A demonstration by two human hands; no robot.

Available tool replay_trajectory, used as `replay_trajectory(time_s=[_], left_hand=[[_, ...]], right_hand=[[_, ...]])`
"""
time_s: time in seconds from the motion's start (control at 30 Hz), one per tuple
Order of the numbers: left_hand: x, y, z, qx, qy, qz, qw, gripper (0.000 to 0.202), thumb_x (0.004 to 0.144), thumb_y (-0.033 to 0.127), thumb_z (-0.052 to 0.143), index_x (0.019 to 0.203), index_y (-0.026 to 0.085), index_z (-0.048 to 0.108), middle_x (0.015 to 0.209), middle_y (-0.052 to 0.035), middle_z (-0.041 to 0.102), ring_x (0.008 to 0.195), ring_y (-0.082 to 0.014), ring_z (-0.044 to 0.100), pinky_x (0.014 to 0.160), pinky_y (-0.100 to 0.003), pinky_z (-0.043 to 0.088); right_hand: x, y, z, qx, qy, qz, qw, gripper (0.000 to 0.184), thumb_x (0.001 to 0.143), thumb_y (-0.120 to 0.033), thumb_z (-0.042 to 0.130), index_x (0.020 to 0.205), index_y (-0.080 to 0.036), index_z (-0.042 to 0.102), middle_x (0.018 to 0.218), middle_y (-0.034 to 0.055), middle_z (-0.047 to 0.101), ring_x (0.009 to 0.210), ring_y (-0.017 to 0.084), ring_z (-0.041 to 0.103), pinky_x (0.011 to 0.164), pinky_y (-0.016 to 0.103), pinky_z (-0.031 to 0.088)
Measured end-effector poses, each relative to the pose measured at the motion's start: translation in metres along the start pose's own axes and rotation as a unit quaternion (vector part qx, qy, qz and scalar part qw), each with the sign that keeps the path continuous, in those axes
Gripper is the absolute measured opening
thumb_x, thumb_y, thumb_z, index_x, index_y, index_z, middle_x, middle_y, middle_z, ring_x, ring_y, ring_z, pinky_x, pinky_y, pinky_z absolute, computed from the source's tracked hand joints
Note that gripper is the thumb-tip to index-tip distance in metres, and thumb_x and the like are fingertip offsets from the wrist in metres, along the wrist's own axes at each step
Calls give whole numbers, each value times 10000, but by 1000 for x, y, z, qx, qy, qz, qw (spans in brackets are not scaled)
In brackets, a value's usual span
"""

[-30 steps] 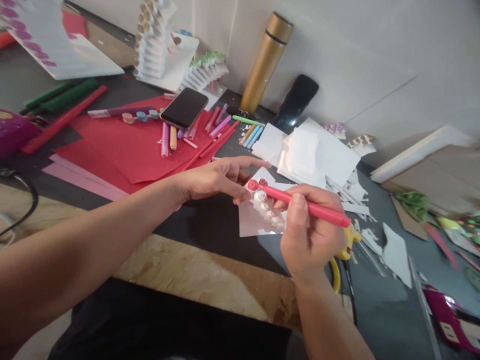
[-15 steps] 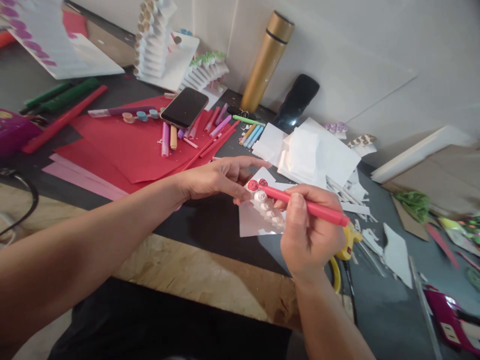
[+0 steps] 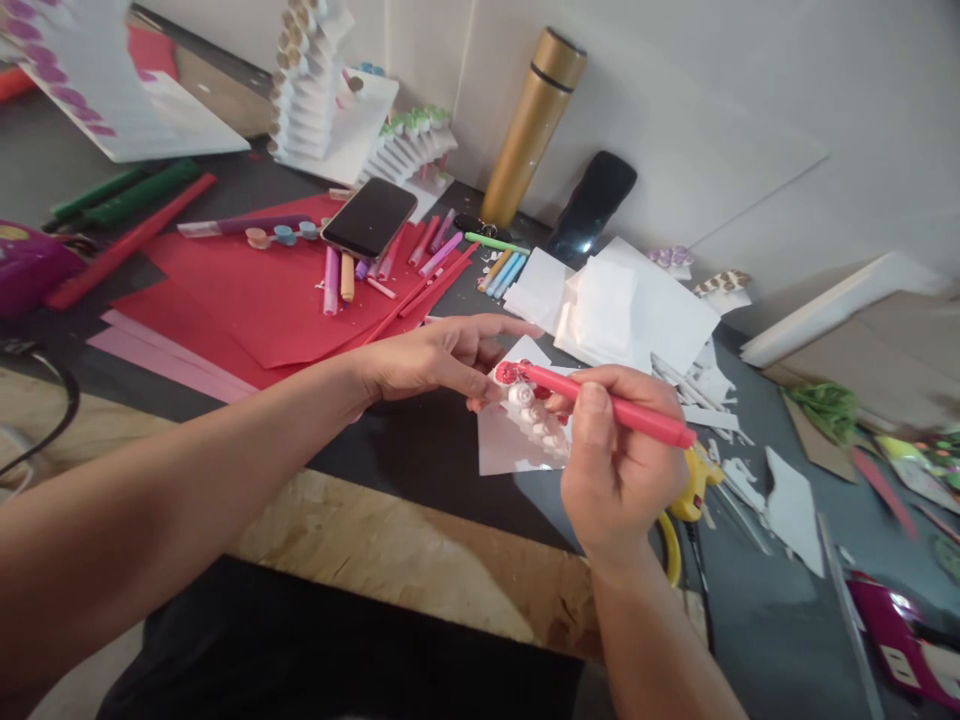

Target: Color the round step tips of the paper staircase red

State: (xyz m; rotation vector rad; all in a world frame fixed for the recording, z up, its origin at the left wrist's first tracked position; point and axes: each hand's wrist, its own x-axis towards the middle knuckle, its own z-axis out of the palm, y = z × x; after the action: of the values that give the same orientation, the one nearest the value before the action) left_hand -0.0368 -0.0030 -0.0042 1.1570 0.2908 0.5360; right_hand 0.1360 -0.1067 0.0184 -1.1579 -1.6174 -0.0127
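Observation:
My right hand (image 3: 626,470) grips a red felt-tip marker (image 3: 649,420) like a pen. The marker's tip rests at the red-coloured rosettes on a small white paper model (image 3: 536,415). Two of its rolled rosettes at the far end are red; the others in the row are white. My left hand (image 3: 454,360) pinches the model's left edge between thumb and fingers, with the index finger stretched out past it. A flat white base sheet (image 3: 499,445) shows beneath the rosettes. Part of the model is hidden behind my right fingers.
Red sheets (image 3: 247,310) and a phone (image 3: 370,218) lie to the left among loose markers. A gold bottle (image 3: 534,125) stands by the wall, beside white card pieces (image 3: 637,300). Right of my hand is a yellow glue gun (image 3: 697,485). Finished-looking white models (image 3: 307,100) stand at the back.
The marker's tip has shifted very slightly over the red rosettes. My left hand keeps its pinch on the model, and both hands are nearly still.

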Motion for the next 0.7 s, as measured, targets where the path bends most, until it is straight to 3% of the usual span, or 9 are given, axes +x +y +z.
replay_trajectory(time_s=[0.7], left_hand=[[0, -2, -1, -7, 1, 0, 1000, 792, 699, 90, 741, 1429, 176, 449, 891, -39, 672, 707, -123, 599, 590, -235, 481]], right_hand=[[-1, -2, 1, 18, -9, 29, 999, 95, 934, -230, 540, 953, -202, 629, 788, -16, 660, 736, 129, 674, 690, 328, 545]])
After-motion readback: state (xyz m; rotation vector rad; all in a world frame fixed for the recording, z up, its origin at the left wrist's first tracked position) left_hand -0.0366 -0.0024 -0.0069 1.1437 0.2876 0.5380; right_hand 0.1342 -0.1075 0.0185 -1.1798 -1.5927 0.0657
